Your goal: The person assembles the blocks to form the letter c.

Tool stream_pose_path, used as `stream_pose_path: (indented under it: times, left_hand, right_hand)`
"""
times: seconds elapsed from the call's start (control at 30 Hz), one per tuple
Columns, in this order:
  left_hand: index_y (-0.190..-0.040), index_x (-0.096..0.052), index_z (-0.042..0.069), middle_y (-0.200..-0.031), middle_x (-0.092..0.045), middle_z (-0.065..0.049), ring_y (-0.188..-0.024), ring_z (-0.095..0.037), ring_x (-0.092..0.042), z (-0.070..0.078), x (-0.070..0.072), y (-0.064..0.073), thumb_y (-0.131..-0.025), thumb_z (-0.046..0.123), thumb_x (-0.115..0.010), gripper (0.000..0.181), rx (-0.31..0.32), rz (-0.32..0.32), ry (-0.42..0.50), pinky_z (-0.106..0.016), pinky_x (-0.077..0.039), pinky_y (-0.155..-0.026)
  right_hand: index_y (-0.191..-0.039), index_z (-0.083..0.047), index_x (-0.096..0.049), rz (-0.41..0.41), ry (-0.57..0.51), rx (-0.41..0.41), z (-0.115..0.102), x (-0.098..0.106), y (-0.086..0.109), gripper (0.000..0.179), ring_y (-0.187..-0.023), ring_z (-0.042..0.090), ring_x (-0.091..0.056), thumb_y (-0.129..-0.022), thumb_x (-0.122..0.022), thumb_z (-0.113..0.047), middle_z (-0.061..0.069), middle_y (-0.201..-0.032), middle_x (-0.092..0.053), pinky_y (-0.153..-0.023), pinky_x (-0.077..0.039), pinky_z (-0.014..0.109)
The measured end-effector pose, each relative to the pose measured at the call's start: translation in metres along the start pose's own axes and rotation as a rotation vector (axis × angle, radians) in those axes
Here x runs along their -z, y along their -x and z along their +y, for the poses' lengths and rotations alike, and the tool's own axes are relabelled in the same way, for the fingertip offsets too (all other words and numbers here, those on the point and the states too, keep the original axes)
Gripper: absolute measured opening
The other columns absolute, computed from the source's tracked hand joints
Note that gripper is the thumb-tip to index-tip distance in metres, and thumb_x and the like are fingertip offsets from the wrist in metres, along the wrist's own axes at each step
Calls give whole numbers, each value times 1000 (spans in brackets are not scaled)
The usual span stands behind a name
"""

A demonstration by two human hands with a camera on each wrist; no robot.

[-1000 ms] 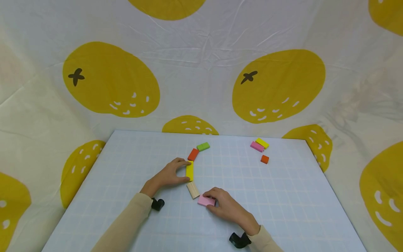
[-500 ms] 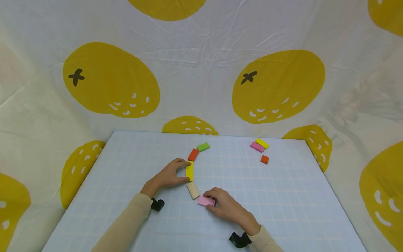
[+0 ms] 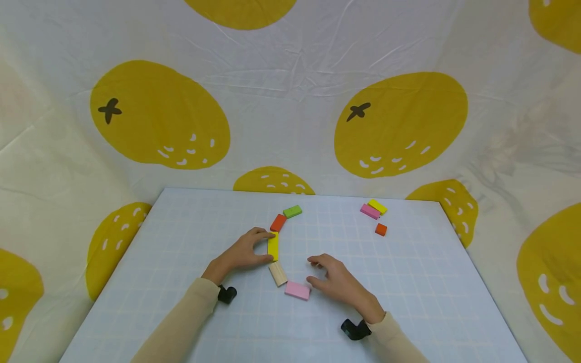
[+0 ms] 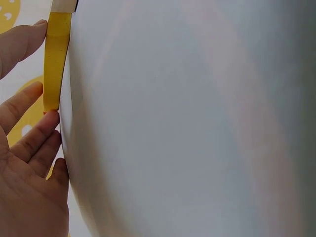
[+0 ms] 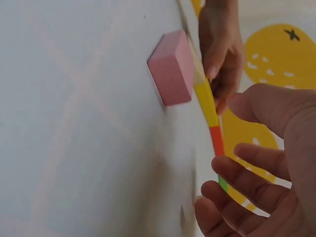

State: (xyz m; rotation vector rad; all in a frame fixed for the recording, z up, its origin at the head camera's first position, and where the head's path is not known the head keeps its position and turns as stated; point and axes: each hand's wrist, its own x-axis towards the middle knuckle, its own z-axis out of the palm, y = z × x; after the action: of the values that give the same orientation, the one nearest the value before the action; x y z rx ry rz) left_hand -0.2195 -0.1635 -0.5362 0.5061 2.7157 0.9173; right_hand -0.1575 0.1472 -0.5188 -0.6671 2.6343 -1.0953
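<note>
A curved row of flat blocks lies on the table in the head view: green (image 3: 292, 211), red (image 3: 278, 222), yellow (image 3: 273, 247), plain wood (image 3: 278, 274) and light pink (image 3: 297, 290). My left hand (image 3: 240, 250) spans the yellow block, thumb at its near end and a fingertip at its far end. The left wrist view shows the same fingers against the yellow block (image 4: 58, 61). My right hand (image 3: 339, 282) is raised just right of the pink block (image 5: 173, 71), fingers spread and holding nothing.
At the back right of the table (image 3: 408, 282) lie a pink block (image 3: 370, 211), a yellow block (image 3: 378, 206) beside it and a small orange-red block (image 3: 381, 229). A white curtain (image 3: 281, 126) with yellow fruit shapes stands behind.
My right hand has let go of the pink block and moved up and to the right. The pink block stays in place. My left hand has not moved.
</note>
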Motion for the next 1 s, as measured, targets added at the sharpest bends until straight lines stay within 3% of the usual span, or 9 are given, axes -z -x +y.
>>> stream_pose_path:
  times: [0.17, 0.3, 0.6, 0.77, 1.0]
  left_hand:
    - [-147, -58, 26, -152, -47, -10, -137, -31, -48, 1, 0, 0, -88, 46, -79, 66, 15, -4, 5, -56, -42, -116]
    - [-147, -58, 26, -153, -47, -10, -138, -31, -48, 0, -1, -1, -88, 46, -79, 66, 18, -2, 3, -56, -42, -116]
    - [-146, -58, 25, -152, -48, -10, -137, -31, -49, -2, -1, -1, -87, 44, -79, 65, 10, 6, 1, -56, -43, -115]
    - [-146, -59, 24, -152, -48, -11, -137, -31, -48, -2, 0, -1, -87, 45, -80, 65, 4, 4, 12, -56, -42, -116]
    - [-145, -59, 25, -152, -48, -11, -137, -32, -49, 0, 0, -1, -87, 44, -80, 65, 15, 0, 13, -57, -43, -114]
  right_hand:
    - [-139, -8, -60, 54, 45, -36, 13, 20, -4, 53, -121, 25, -60, -94, -75, -31, 7, -135, -64, -100, -56, 47]
    - [-142, -7, -58, 90, 151, -74, 23, 40, -9, 57, -133, 33, -53, -93, -75, -32, 12, -143, -59, -109, -49, 55]
    - [-147, -5, -52, 164, 383, -97, 59, 78, -20, 81, -137, 39, -46, -84, -83, -46, 19, -147, -53, -110, -47, 57]
    - [-147, -1, -49, 196, 409, -83, 75, 95, -26, 88, -138, 42, -45, -82, -84, -48, 23, -148, -52, -114, -41, 61]
    - [-152, 3, -40, 198, 410, -123, 94, 115, -38, 103, -142, 46, -40, -78, -85, -54, 25, -155, -43, -116, -36, 64]
